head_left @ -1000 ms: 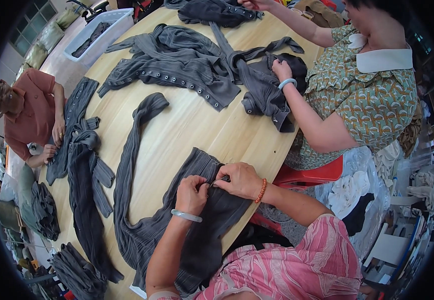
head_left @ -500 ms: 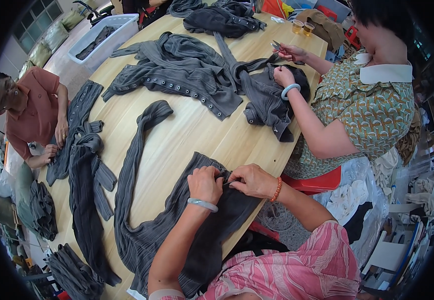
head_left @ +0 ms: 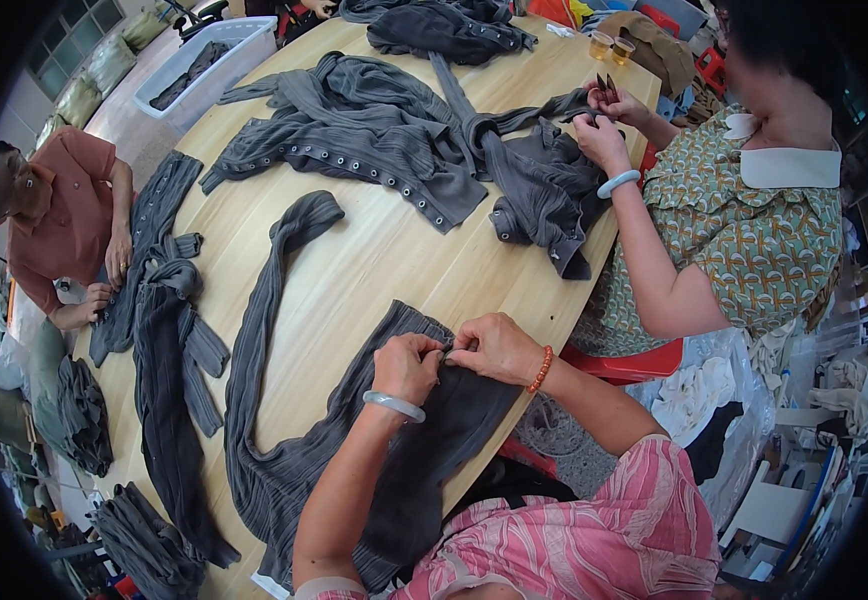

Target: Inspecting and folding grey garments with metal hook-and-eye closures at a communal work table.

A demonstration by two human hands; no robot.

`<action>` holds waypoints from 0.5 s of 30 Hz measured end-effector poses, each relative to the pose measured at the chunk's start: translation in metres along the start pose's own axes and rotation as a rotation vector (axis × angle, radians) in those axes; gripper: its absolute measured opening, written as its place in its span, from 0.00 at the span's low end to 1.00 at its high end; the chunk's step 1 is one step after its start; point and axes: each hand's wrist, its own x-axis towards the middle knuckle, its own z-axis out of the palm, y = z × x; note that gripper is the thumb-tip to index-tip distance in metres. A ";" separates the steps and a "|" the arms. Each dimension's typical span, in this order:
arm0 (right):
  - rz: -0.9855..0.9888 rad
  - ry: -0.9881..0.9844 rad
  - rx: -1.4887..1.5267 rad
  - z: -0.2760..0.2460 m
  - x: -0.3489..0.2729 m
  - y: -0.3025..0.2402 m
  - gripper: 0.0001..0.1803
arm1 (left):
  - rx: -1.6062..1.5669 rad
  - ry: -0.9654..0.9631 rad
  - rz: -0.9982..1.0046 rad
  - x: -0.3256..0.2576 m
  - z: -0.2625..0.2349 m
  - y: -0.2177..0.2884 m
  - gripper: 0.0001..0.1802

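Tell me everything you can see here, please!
Table: one, light wood, rounded, middle.
Grey garment: one, dark ribbed, near edge, under both hands.
Snap-button garment: one, grey, far side.
Bunched garment: one, grey, at the right co-worker's hands.
Long grey pieces: several, left edge.
Folded stacks: dark grey, lower left.
Plastic bin: one, white, top left.
Glass cups: two, amber drink, far right.
Co-workers: two, orange shirt left, patterned blouse right.
Left hand: pale bangle, pinching the cloth.
Right hand: orange bead bracelet, pinching beside it.
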 end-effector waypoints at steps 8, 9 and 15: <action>0.091 -0.025 -0.108 -0.008 -0.004 -0.001 0.13 | 0.029 0.075 0.065 -0.003 0.005 -0.001 0.09; 0.114 -0.035 -0.146 -0.013 -0.007 -0.005 0.14 | 0.051 0.136 0.089 -0.006 0.006 -0.002 0.08; -0.140 0.299 -0.438 -0.028 -0.015 -0.025 0.06 | 0.198 0.452 0.385 -0.072 0.009 0.008 0.20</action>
